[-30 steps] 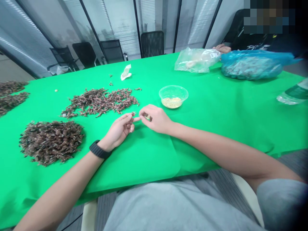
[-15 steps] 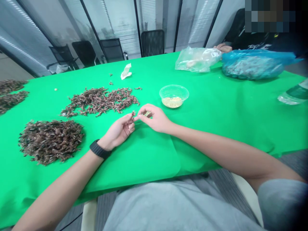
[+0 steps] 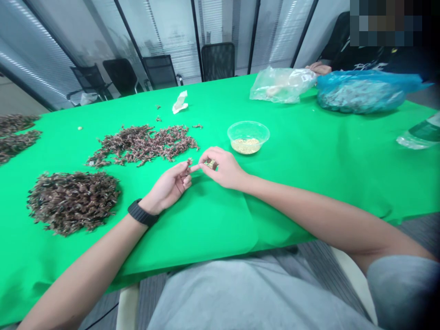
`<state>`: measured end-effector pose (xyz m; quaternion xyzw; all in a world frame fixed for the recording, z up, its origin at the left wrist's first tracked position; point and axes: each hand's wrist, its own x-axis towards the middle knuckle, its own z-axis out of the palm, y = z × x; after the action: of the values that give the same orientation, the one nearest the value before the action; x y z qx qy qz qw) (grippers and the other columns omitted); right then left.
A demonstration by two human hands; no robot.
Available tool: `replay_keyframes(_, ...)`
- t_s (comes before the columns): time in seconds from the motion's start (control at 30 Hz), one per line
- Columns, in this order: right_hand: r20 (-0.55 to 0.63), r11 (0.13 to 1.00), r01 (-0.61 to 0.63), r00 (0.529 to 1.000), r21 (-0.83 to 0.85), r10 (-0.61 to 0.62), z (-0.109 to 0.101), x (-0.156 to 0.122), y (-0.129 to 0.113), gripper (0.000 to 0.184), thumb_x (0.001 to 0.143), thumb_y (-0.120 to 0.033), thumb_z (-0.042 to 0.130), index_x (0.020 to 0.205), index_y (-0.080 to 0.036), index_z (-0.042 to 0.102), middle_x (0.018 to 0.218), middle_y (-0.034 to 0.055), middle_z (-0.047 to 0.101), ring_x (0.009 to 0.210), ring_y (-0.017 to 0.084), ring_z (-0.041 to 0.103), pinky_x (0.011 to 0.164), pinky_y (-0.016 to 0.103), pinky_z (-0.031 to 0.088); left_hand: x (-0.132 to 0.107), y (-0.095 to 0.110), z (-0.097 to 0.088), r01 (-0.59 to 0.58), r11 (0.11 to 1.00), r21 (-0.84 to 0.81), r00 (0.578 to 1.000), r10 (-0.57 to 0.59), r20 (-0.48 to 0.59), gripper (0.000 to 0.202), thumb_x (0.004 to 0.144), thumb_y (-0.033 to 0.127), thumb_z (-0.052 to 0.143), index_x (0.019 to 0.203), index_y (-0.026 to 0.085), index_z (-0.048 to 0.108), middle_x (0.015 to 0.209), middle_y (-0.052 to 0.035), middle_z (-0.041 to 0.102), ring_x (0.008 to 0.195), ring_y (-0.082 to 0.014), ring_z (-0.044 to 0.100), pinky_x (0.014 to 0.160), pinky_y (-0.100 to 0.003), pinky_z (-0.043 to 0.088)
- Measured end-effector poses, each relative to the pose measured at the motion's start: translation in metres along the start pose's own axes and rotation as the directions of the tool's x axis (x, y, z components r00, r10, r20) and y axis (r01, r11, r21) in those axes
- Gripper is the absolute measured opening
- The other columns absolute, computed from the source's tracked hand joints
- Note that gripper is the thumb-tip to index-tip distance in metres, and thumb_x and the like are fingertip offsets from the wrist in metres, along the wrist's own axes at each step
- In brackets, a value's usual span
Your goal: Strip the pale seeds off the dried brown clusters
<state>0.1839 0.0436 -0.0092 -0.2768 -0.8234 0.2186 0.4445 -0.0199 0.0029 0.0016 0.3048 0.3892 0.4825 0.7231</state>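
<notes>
1. Heap (image 3: 74,201), brown and dense, on the cloth (image 3: 213,224).
2. Pile (image 3: 144,145), looser, farther back.
3. Left hand (image 3: 172,185): thumb and finger pinched on a brown piece (image 3: 189,162); one finger reaches to the right hand (image 3: 227,169).
4. Right hand: curled round golden bits (image 3: 210,163); whether its fingertips pinch anything, cannot tell.
5. Bowl (image 3: 248,132), just beyond; golden bits inside.
6. Clear bag (image 3: 280,86); blue bag (image 3: 364,94); bottle (image 3: 421,133).

Brown piece (image 3: 189,162) in your left hand (image 3: 172,184): too small to identify. Your right hand (image 3: 225,169) partly hides golden bits (image 3: 210,163). Left edge cuts off two brown heaps (image 3: 17,145); right edge, the bottle (image 3: 422,133). Blue bag (image 3: 360,94): contents blurred.
</notes>
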Motion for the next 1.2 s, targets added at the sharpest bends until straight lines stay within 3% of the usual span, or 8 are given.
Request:
replay_keyframes(0.13, 0.017, 1.000, -0.001, 1.000, -0.023, 0.001, -0.002, 0.001, -0.002, 0.009, 0.093, -0.024, 0.057, 0.087, -0.019, 0.063, 0.094, 0.0070, 0.067, 0.093, 0.021, 0.058, 0.080, 0.034, 0.048, 0.000, 0.000, 0.000, -0.033, 0.999, 0.043, 0.999, 0.033, 0.006, 0.010, 0.091, 0.020, 0.067, 0.099, 0.014, 0.066, 0.079, -0.0026, 0.071, 0.049, -0.0055, 0.050, 0.049, -0.018, 0.046)
replay_keyframes(0.23, 0.001, 0.997, -0.072, 0.997, 0.022, 0.072, -0.002, 0.002, -0.002, 0.011, 0.094, -0.024, 0.055, 0.090, -0.018, 0.063, 0.093, 0.0061, 0.068, 0.089, 0.019, 0.060, 0.077, 0.032, 0.048, -0.001, -0.001, 0.001, -0.139, 0.973, 0.183, 0.990, 0.137, 0.026, 0.018, 0.089, 0.027, 0.070, 0.100, 0.015, 0.062, 0.088, -0.0057, 0.074, 0.051, -0.0060, 0.055, 0.050, -0.018, 0.047)
replay_keyframes(0.37, 0.008, 0.961, -0.215, 0.976, 0.175, 0.217, 0.003, 0.000, -0.001, 0.015, 0.095, -0.029, 0.054, 0.097, -0.018, 0.064, 0.091, 0.0033, 0.070, 0.084, 0.017, 0.064, 0.074, 0.029, 0.048, -0.005, -0.007, 0.008, -0.267, 0.860, 0.434, 0.963, 0.260, 0.076, 0.034, 0.086, 0.040, 0.074, 0.105, 0.018, 0.056, 0.097, -0.0084, 0.076, 0.053, -0.0100, 0.062, 0.052, -0.022, 0.051)
replay_keyframes(0.57, 0.014, 0.924, -0.255, 0.965, 0.285, 0.262, 0.009, -0.004, -0.007, 0.014, 0.094, -0.031, 0.055, 0.093, -0.019, 0.061, 0.089, 0.0027, 0.071, 0.084, 0.017, 0.068, 0.074, 0.028, 0.051, -0.006, -0.017, 0.011, -0.357, 0.681, 0.640, 0.925, 0.355, 0.138, 0.036, 0.087, 0.043, 0.072, 0.108, 0.017, 0.059, 0.097, -0.0090, 0.076, 0.061, -0.0130, 0.068, 0.056, -0.023, 0.053)
replay_keyframes(0.67, -0.008, 0.931, -0.250, 0.965, 0.268, 0.262, 0.007, -0.004, -0.013, 0.012, 0.094, -0.030, 0.055, 0.093, -0.019, 0.060, 0.090, 0.0027, 0.072, 0.082, 0.016, 0.068, 0.072, 0.028, 0.050, -0.006, -0.018, 0.010, -0.389, 0.618, 0.683, 0.905, 0.395, 0.157, 0.032, 0.089, 0.041, 0.069, 0.109, 0.017, 0.061, 0.098, -0.0088, 0.075, 0.065, -0.0133, 0.068, 0.060, -0.024, 0.055)
replay_keyframes(0.9, -0.094, 0.945, -0.293, 0.947, 0.147, 0.308, 0.004, -0.002, -0.013, 0.009, 0.093, -0.024, 0.055, 0.087, -0.019, 0.060, 0.079, 0.0006, 0.069, 0.069, 0.014, 0.060, 0.063, 0.026, 0.044, -0.009, -0.017, 0.011, -0.436, 0.592, 0.678, 0.853, 0.513, 0.100, 0.029, 0.089, 0.040, 0.069, 0.109, 0.021, 0.059, 0.096, -0.0066, 0.075, 0.065, -0.0121, 0.066, 0.062, -0.023, 0.053)
replay_keyframes(1.1, -0.021, 0.857, -0.372, 0.914, 0.356, 0.405, 0.011, -0.003, -0.004, 0.010, 0.092, -0.029, 0.057, 0.087, -0.021, 0.056, 0.082, 0.0018, 0.070, 0.075, 0.016, 0.065, 0.061, 0.026, 0.051, -0.010, -0.015, 0.008, -0.417, 0.485, 0.768, 0.837, 0.534, 0.118, 0.025, 0.092, 0.039, 0.066, 0.110, 0.022, 0.061, 0.095, -0.0054, 0.075, 0.068, -0.0139, 0.067, 0.060, -0.021, 0.051)
replay_keyframes(1.2, 0.009, 0.815, -0.390, 0.904, 0.428, 0.428, 0.012, -0.003, -0.005, 0.011, 0.091, -0.030, 0.059, 0.086, -0.021, 0.055, 0.083, 0.0024, 0.070, 0.078, 0.016, 0.067, 0.058, 0.025, 0.054, -0.010, -0.014, 0.007, -0.412, 0.493, 0.766, 0.838, 0.535, 0.108, 0.025, 0.089, 0.036, 0.069, 0.109, 0.021, 0.065, 0.088, -0.0046, 0.074, 0.067, -0.0151, 0.067, 0.061, -0.022, 0.052)
